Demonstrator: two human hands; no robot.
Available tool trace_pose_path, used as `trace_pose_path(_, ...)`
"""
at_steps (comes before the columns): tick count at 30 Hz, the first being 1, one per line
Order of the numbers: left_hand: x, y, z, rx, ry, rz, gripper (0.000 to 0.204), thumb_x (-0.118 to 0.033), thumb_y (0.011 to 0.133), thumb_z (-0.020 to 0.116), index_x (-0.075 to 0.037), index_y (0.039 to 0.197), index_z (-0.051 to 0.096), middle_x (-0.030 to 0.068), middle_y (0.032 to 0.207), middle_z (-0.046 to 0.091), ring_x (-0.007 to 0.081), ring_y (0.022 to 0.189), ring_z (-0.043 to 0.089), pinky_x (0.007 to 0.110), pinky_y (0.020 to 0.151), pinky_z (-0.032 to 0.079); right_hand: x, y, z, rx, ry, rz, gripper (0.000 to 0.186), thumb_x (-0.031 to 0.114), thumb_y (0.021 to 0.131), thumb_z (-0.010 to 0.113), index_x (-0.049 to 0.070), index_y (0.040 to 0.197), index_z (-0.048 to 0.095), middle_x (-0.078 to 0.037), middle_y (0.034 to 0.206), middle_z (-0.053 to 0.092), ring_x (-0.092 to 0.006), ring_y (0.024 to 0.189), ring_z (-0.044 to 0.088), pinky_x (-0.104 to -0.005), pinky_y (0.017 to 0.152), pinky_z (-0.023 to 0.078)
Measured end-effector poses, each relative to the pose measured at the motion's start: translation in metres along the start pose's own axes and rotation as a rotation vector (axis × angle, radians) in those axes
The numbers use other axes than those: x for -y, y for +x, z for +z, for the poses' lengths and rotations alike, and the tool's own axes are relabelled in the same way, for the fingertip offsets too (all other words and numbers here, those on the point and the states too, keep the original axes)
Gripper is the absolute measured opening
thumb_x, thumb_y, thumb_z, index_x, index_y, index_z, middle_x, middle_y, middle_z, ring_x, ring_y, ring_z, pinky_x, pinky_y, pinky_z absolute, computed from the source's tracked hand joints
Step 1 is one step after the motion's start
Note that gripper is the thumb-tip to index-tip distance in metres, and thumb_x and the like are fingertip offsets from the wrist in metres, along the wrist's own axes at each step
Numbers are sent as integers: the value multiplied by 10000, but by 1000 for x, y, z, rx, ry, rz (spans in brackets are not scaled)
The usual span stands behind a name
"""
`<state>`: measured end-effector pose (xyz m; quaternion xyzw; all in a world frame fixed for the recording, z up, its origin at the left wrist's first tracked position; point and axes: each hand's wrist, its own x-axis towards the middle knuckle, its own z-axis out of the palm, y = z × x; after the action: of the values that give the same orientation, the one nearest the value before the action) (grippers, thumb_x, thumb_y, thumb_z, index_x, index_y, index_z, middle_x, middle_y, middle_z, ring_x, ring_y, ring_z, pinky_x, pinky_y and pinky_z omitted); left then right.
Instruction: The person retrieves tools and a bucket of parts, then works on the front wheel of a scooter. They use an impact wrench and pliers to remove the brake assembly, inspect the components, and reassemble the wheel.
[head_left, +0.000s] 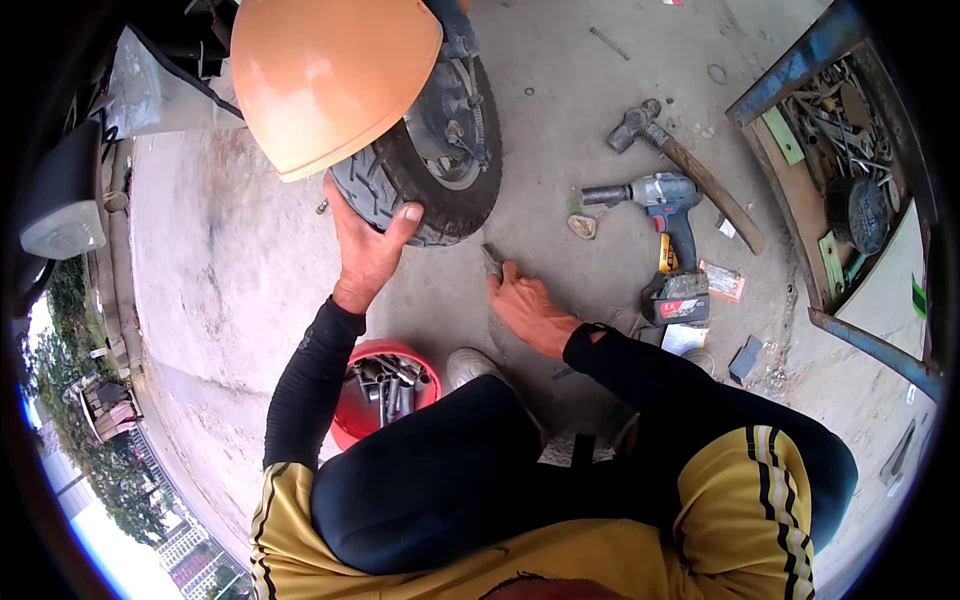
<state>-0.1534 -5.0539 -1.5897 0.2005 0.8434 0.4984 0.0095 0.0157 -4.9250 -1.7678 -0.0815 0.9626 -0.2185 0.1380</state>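
Observation:
A small black tyre (pixel 402 205) with chunky tread sits under a glossy orange fender (pixel 335 70). Its hub and a spring (pixel 478 125) show on the wheel's right side. My left hand (pixel 370 245) grips the tyre's near tread, thumb on top, with the other fingers partly hidden beneath the fender and wheel. To the right and nearer, my right hand (pixel 530 308) is closed round a short dark metal tool (pixel 491 262). Only the tool's tip pokes past the fingers, so its kind is unclear. That tip points toward the tyre without touching it.
On the concrete at right lie a cordless impact wrench (pixel 665 195), a wooden-handled hammer (pixel 700 170) and a coil spring (pixel 608 43). A blue-edged tool box (pixel 790 65) stands far right. By my left knee is a red bucket (pixel 350 425) of sockets.

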Motion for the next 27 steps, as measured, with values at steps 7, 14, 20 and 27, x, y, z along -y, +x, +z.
trace_pose_path(7, 13, 2, -7, -14, 4, -1, 1017, -346, 777, 851, 32, 1503, 247, 189, 1410, 461, 283, 1293, 481, 420, 1117, 385, -64, -7, -111, 390, 455, 2, 741, 71, 745, 767, -88, 1390, 437, -324, 1248, 602, -456, 1030, 681, -496, 913, 547)
trace_pose_path(14, 9, -1, -8, -52, 28, 5, 1069, -499, 791, 814, 27, 1538, 258, 184, 1437, 464, 287, 1332, 465, 427, 1136, 363, -138, -9, -245, 482, 1291, 407, 735, 113, 882, 731, -102, 1489, 378, -177, 1157, 676, -241, 951, 692, -329, 753, 569)
trace_pose_path(20, 15, 2, -1, -78, 44, 34, 1146, -560, 779, 815, 42, 1558, 227, 190, 1464, 439, 307, 1356, 447, 442, 1146, 348, -141, -4, -278, 466, 1277, 497, 473, 103, 973, 656, -26, 1392, 479, -102, 963, 665, -158, 710, 631, -299, 599, 515)
trace_pose_path(27, 19, 2, -2, -92, 67, 59, 1133, -561, 757, 812, 55, 1525, 251, 199, 1451, 440, 314, 1339, 458, 431, 1135, 357, -181, 53, -263, 213, 1358, 517, 350, 107, 978, 631, 14, 1296, 517, -34, 851, 558, -107, 646, 521, -282, 494, 415)
